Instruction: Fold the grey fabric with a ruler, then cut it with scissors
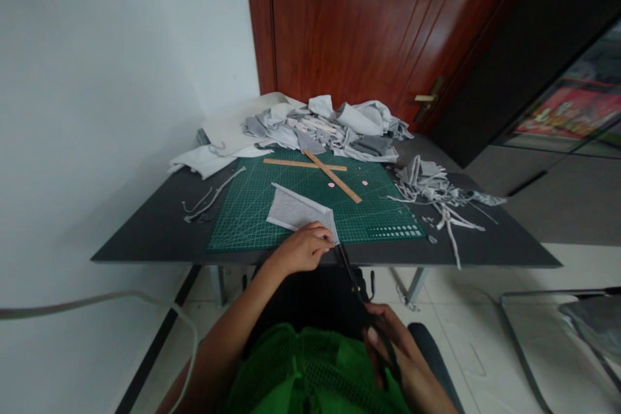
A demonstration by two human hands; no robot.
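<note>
A light grey fabric piece (297, 208) with folded edges lies on the green cutting mat (247, 226). My left hand (308, 247) pinches its near right corner at the mat's front edge. Below the table edge, my right hand (385, 336) grips the handles of black scissors (356, 284). The scissor tips touch or nearly touch the fabric corner beside my left fingertips; whether the blades are apart cannot be made out.
Two crossed wooden rulers (339, 185) and small pink pieces (365, 183) lie on the mat. Heaped grey and white fabric (315, 126) lines the back. Scraps and strips (427, 184) sit right, thin strips (218, 194) left. A cable (130, 295) crosses at lower left.
</note>
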